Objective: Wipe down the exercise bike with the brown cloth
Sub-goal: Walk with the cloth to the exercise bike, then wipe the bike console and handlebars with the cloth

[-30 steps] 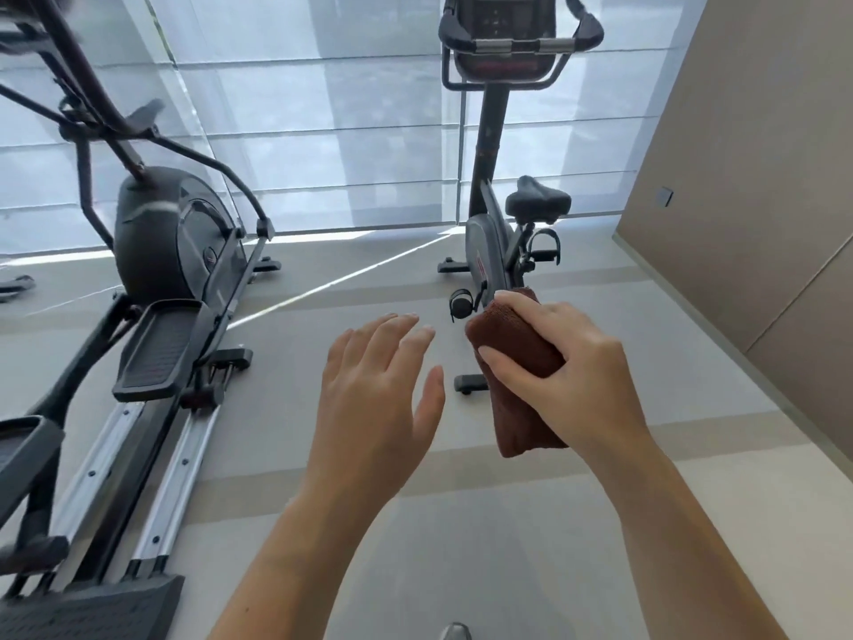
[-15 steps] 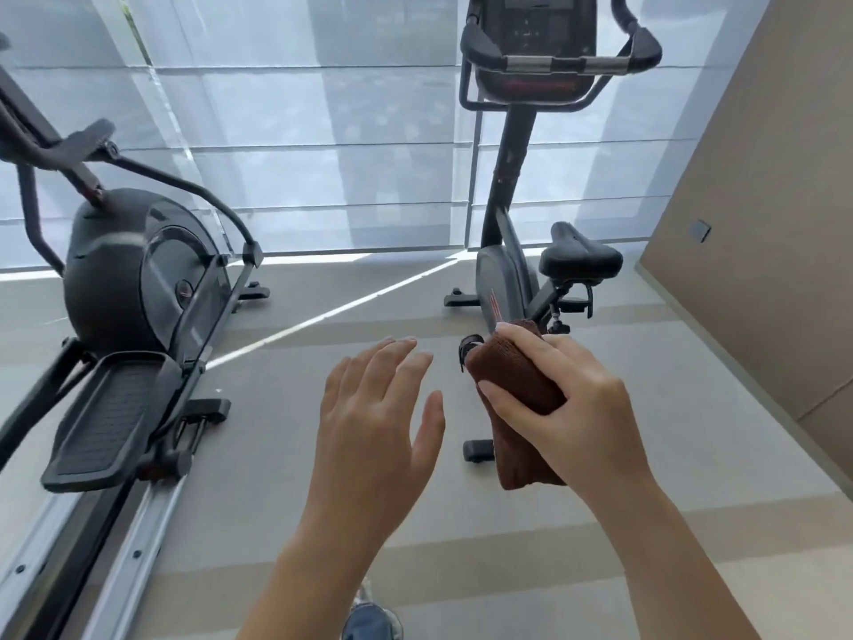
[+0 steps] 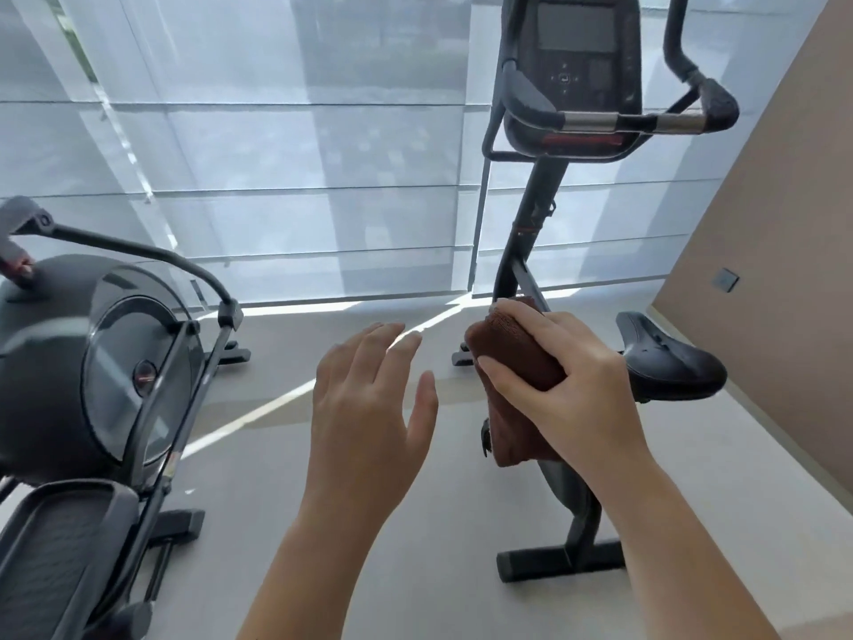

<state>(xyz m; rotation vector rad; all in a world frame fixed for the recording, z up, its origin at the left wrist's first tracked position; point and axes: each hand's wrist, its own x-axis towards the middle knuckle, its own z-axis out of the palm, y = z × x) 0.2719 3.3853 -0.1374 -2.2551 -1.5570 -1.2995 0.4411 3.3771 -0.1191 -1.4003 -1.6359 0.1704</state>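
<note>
Two bare hands are hanging in front of the person above a pale grey floor (image 3: 323,524). The right hand (image 3: 567,390) is gripping the brown cloth (image 3: 514,358), its fingers curling over the top of the bunched fabric and the thumb pressing in from the left side, while a loose fold of the cloth is hanging down below the palm. The left hand (image 3: 369,408) is holding nothing; it is floating just beside the cloth, apart from it, with its fingers straight and close together and the thumb standing off to the right. The exercise bike (image 3: 531,210) is standing directly beyond the right hand, so the cloth is overlapping its frame from this angle; whether they are touching I cannot tell. The bike's console (image 3: 577,53) and handlebars (image 3: 669,122) are rising at the top of the view, its black saddle (image 3: 669,362) is sitting just right of the right hand, and its rear base bar (image 3: 558,558) is resting on the floor under the right forearm. An elliptical trainer (image 3: 69,362) is standing well apart to the left. Pale roller blinds (image 3: 277,154) are covering the window behind both machines, and a tan wall (image 3: 784,224) is running along the right.
</note>
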